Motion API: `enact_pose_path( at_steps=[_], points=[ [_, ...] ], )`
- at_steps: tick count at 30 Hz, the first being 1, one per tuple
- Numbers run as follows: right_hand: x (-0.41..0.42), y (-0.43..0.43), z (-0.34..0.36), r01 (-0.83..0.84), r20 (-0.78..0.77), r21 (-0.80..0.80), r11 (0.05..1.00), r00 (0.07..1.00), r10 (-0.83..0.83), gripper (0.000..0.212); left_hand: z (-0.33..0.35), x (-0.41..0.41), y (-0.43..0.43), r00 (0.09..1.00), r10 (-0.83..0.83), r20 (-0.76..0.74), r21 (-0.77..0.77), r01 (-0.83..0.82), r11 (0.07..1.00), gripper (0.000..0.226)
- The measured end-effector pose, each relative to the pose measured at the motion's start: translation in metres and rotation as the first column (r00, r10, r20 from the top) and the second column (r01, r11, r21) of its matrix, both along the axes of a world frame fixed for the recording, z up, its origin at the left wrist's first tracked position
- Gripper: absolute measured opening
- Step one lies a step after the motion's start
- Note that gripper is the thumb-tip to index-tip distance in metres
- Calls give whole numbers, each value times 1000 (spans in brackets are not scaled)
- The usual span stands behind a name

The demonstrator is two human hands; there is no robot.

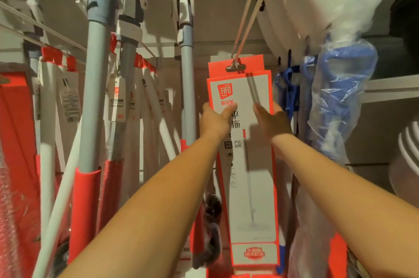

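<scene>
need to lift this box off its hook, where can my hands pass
Bare wall shows above the box, between the grey pole and the hook. A narrow gap runs between pole and box. Left of the pole is crowded with mop handles; on the right, blue hangers crowd the box edge.

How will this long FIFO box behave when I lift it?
Probably stiff: the box keeps straight edges though the left hand and right hand grip only near its top. Likely light, held that high. Its free lower end may swing.
</scene>
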State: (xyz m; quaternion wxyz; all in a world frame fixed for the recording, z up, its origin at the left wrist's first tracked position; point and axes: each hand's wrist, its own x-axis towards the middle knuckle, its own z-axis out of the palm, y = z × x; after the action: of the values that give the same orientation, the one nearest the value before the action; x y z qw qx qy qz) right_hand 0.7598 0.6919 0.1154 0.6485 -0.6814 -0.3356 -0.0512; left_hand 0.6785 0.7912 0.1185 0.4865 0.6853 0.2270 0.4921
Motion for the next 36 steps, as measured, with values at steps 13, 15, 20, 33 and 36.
enact_pose_path(
  at_steps=[13,15,20,33,36],
  points=[
    [-30,-22,-7,69,-3,-314,947,997,-74,40,-7,-41,-22,938,155,-311,278,-66,958,34],
    [-39,-35,-12,87,68,-385,919,996,-66,35,-10,-53,-28,864,245,-441,410,-49,911,40],
    [-66,-65,-24,172,253,-570,803,967,-27,33,-24,-88,-48,669,429,-607,620,61,782,40],
    [-167,-101,-54,172,421,-765,621,862,280,21,-54,-220,-112,292,639,-711,690,118,714,23],
    [-202,-100,-54,143,435,-759,635,838,331,19,-55,-259,-120,255,650,-716,686,87,722,22]
  ],
)
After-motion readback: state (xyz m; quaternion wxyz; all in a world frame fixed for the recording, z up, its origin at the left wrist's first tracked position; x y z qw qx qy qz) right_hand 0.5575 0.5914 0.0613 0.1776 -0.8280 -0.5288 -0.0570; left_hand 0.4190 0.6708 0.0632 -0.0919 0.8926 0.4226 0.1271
